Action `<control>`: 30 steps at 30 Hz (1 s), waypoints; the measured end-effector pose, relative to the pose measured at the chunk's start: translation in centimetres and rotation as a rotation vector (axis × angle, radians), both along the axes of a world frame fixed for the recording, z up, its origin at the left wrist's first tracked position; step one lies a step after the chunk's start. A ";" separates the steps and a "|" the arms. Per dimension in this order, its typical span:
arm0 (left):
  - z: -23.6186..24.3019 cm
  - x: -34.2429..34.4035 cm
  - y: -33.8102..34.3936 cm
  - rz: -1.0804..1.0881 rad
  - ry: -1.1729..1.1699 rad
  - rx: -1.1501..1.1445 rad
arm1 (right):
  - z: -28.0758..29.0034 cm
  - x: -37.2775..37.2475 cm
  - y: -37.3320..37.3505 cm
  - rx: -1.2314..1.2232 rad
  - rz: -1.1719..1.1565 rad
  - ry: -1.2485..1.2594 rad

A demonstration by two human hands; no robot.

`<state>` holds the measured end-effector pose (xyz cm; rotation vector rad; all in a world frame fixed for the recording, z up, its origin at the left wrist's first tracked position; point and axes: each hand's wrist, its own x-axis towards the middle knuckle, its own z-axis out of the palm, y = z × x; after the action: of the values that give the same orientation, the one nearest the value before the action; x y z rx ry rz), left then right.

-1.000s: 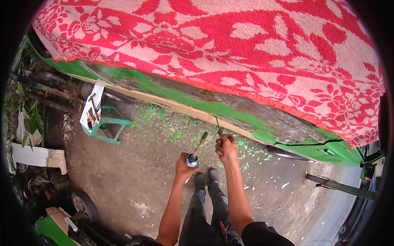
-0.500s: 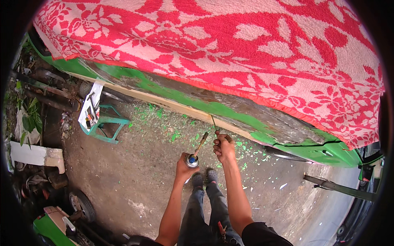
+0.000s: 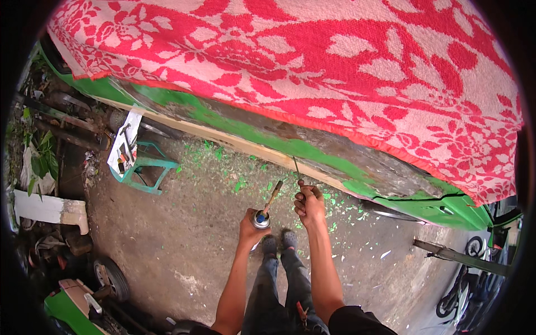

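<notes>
My left hand is wrapped round what looks like a gas torch: a silver-topped can with a blue knob and a long nozzle, its dark tip pointing up and away. The can's body is mostly hidden by the hand. In my right hand, the fingers pinch a thin dark metal rod. The rod's far end lies at the beige lower strip of a green car body, though contact cannot be told. Above that strip the panel shows green paint and bare, greyish scraped patches. No flame is visible.
A red and pink patterned cloth covers the car's upper part. At left stands a green stool with tools on a white sheet. Green paint flakes litter the ground. A wheel lies lower left; a motorcycle is at right.
My right hand has shifted slightly right and toward me, and the rod with it. The left hand and torch stay nearly still. A motorcycle has come into view at the right.
</notes>
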<state>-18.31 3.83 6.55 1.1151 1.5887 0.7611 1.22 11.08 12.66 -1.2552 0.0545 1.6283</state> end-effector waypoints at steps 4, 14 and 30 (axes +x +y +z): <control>0.7 0.3 0.4 0.000 0.023 -0.002 | -0.2 -0.1 0.2 -0.010 0.003 0.009; -0.2 -0.5 0.0 -0.020 0.021 0.026 | 0.4 -1.2 0.4 -0.023 -0.049 -0.008; 0.0 -1.0 -0.6 0.001 -0.016 0.003 | 0.1 -2.3 0.7 -0.041 -0.049 -0.024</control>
<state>-19.34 3.26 6.53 1.1082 1.5748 0.7716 -1.04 11.82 12.79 -1.2951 0.1038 1.5765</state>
